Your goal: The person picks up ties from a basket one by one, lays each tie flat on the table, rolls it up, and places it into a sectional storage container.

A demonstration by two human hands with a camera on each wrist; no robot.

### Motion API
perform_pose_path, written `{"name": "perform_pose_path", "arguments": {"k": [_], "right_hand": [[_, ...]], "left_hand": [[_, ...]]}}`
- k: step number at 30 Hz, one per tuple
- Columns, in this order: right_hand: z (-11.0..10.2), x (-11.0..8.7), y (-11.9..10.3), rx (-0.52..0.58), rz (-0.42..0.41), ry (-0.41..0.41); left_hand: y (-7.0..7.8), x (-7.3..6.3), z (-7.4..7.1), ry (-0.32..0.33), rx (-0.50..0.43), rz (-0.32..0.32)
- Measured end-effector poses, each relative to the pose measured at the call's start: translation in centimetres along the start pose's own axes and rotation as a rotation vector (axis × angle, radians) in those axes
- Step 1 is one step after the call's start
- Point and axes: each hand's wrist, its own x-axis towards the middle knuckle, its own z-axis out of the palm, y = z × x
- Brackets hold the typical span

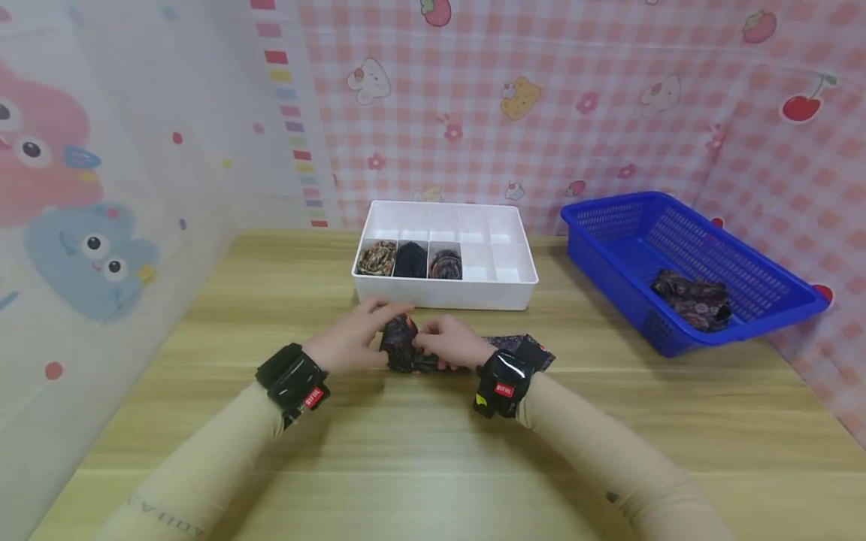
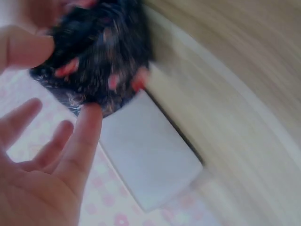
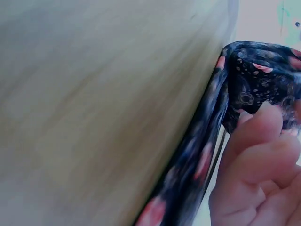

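A dark floral cloth (image 1: 398, 347) lies in a long folded strip on the table, its left end raised in a thick roll. My left hand (image 1: 352, 338) holds the roll from the left, thumb and forefinger on either side; the other fingers stand apart from the cloth (image 2: 106, 54) in the left wrist view. From the right, my right hand (image 1: 452, 342) pinches at the roll with curled fingers. The flat tail runs out to the right beneath that wrist. In the right wrist view the cloth (image 3: 256, 87) shows pink flowers, and the fingertips overlap its inner fold.
Just behind the hands stands a white divided box (image 1: 440, 294), with three rolled cloths in its front left compartments. A blue plastic basket (image 1: 609, 282) at the right holds crumpled dark cloths (image 1: 693, 300). Patterned curtains (image 1: 419, 98) close off the back and sides.
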Motion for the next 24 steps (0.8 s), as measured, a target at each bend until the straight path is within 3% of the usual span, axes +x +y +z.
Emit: {"name": "perform_pose_path", "arguments": {"k": [7,12,17,24], "right_hand": [[-1.3,-1.0,1.1,0.154,0.119,0.009],[-2.4,-1.6,2.2,0.13,0.114,0.026],[-3.6,-2.1,3.4,0.048,0.116,0.027],[-4.4,-2.7,4.6,-0.042,0.097,0.073]], "left_hand": [[1.4,1.7,0.8,0.011,-0.162,0.054],[2.2,3.0,2.0,-0.04,-0.298,0.068],[2.8,4.0,3.8,-0.092,-0.311,0.021],[3.5,5.3,5.3,-0.104,-0.299,0.03]]}}
